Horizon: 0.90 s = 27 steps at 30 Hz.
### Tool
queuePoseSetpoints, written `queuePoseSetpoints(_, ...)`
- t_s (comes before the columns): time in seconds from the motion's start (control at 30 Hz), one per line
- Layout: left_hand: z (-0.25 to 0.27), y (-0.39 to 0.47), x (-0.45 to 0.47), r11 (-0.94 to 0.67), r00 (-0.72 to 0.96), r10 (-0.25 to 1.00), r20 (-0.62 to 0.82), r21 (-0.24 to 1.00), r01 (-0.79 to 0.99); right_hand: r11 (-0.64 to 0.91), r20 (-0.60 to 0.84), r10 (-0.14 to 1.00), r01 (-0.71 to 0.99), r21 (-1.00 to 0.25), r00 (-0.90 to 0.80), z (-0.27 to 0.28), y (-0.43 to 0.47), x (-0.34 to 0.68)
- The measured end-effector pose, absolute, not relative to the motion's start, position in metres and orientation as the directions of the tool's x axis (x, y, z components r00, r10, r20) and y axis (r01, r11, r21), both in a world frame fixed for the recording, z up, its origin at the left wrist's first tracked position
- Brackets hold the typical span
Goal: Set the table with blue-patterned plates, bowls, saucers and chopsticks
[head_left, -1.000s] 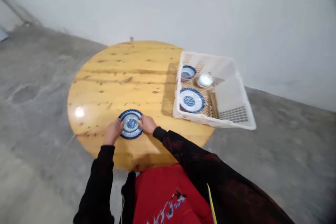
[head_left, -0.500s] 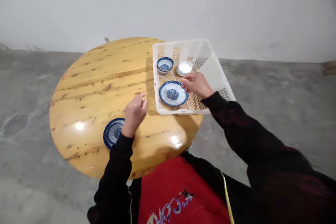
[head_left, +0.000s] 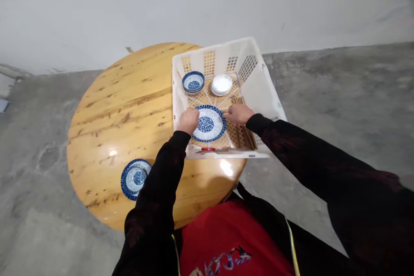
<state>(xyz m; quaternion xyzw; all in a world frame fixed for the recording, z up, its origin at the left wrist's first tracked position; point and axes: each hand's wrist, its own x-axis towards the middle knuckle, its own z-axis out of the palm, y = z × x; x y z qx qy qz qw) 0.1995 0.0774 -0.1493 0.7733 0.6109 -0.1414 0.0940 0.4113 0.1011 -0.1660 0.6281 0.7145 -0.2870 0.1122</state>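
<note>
A blue-and-white plate (head_left: 208,123) lies at the bottom of a white plastic basket (head_left: 223,154). My left hand (head_left: 189,120) is closed at the plate's left rim, its fingertips hidden from view. Across from it, my right hand (head_left: 239,114) has its fingers curled at the right rim. Behind the plate sit a stack of blue-and-white bowls (head_left: 193,82) and a stack of small white dishes (head_left: 221,84). Chopsticks (head_left: 248,139) run along the basket's right side, partly under my right hand. A spoon with a red band (head_left: 207,149) lies by the front wall.
The basket stands on a round wooden table (head_left: 129,108), at its right side and partly past its edge. Left of my left forearm, another blue-and-white plate (head_left: 124,179) with a smaller bowl (head_left: 137,177) on it rests near the front. A white wall (head_left: 207,4) rises behind.
My left hand has moved from above the table into the basket, to the plate's left rim. The right hand has lowered slightly beside the right rim. The camera view has shifted.
</note>
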Motion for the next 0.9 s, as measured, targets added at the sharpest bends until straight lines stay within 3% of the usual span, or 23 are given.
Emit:
queuePoseSetpoints(0.2,-0.163,0.085,0.207,-0.225,0.183,0.926,-0.331,-0.094,0.970,0.147,-0.545,0.783,0.940,-0.307,-0.301,-0.171,0.103,0.409)
queuePoseSetpoints(0.4,-0.169,0.088,0.212,-0.189,0.155,0.948,-0.277,-0.102,0.977,0.251,-0.506,0.809,0.954,-0.164,-0.300,-0.190,0.095,0.404)
queuePoseSetpoints(0.7,-0.171,0.088,0.208,-0.160,0.128,0.949,-0.289,-0.089,0.983,0.251,-0.563,0.751,0.938,-0.239,-0.344,-0.187,0.100,0.405)
queuePoseSetpoints(0.8,-0.172,0.089,0.207,-0.159,0.128,0.947,-0.296,-0.083,0.984,0.162,-0.515,0.813,0.955,-0.248,-0.272,-0.180,0.116,0.409)
queuePoseSetpoints(0.9,-0.174,0.090,0.207,-0.152,0.123,0.947,-0.298,-0.075,0.986,-0.022,-0.383,0.922,0.978,-0.209,-0.061,-0.177,0.142,0.417)
